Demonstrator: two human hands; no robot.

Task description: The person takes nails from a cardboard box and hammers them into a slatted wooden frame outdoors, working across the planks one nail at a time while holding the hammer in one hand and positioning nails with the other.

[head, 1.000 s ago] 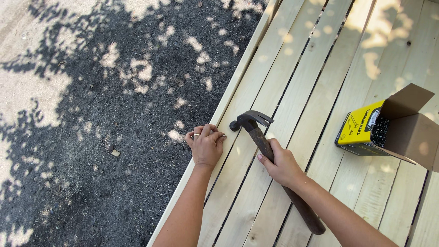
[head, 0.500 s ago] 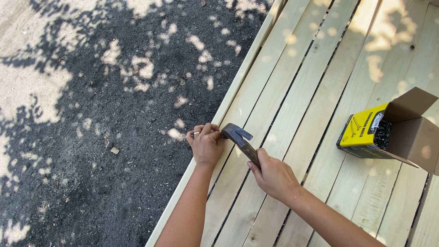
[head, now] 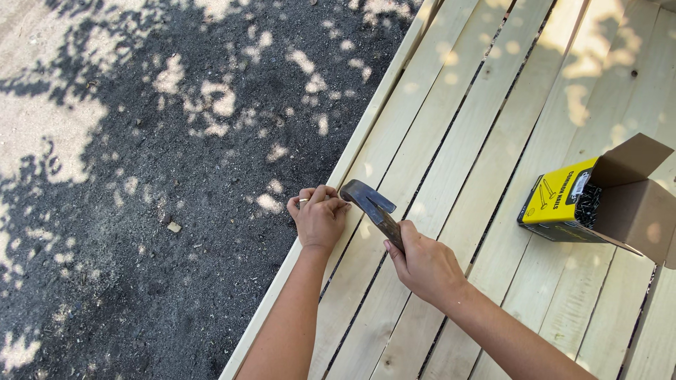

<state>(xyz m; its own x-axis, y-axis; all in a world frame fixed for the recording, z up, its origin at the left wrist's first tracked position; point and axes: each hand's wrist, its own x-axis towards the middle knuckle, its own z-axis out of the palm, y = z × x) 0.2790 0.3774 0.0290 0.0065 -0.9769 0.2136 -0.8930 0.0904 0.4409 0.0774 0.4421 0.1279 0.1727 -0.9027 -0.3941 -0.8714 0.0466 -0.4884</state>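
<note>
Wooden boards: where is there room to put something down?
Bare boards stretch above the open nail box, and more lie below it, right of the right hand. It is crowded at the edge board, where the left hand and hammer meet.

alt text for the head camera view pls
A person's right hand holds a claw hammer with its head down by the left hand, which pinches something at the edge of a pale wooden plank deck. An open yellow box of nails lies to the right.
</note>
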